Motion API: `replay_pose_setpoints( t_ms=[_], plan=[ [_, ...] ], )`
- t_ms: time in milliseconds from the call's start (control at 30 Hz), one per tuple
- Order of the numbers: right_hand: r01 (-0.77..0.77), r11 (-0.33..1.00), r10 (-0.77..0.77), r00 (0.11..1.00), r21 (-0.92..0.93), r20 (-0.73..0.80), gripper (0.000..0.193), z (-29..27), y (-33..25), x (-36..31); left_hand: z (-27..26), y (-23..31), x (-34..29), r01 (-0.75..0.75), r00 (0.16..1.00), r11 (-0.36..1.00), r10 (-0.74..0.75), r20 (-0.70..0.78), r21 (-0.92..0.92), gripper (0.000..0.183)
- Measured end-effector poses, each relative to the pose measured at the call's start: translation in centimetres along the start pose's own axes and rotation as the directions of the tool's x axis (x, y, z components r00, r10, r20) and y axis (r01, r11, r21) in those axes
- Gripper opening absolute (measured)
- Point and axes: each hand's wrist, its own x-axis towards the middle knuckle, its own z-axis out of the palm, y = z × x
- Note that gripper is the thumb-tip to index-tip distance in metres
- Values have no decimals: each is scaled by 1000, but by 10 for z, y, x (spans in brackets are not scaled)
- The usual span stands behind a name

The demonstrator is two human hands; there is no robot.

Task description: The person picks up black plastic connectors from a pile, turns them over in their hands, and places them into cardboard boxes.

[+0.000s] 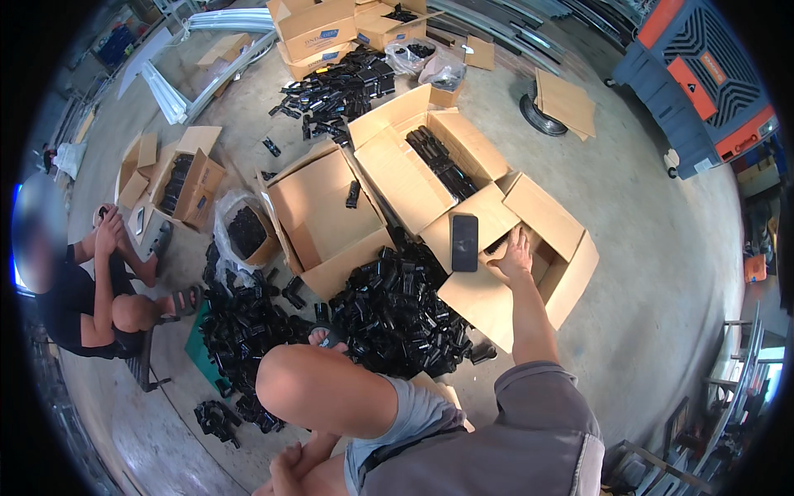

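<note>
My right hand (513,256) reaches forward with fingers spread and rests on the edge of an open cardboard box (562,248). Just left of it, a dark flat phone-like slab (464,242) lies on a box flap, close to my fingertips but not gripped. My left hand (285,469) sits low at the bottom edge beside my bent knee (289,380), fingers curled; I cannot see whether it holds anything. A big pile of small black plastic parts (397,314) lies on the floor between my knee and the boxes.
Two more open boxes (322,215) (397,174) stand ahead, one with a row of black parts (438,161). A bag of parts (246,231) sits left. A seated person (91,289) works at far left. A blue-orange machine (703,74) stands at back right.
</note>
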Motion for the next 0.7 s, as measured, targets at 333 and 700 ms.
replay_pose_setpoints(
  t_ms=[333,700],
  plan=[
    [50,909,88,947,-415,308,126,49,-9,97,6,-9,-18,67,997,998,-67,37,-12,52],
    [117,943,0,935,-311,354,122,30,-22,67,21,-16,-24,139,983,990,-139,117,11,52]
  ],
)
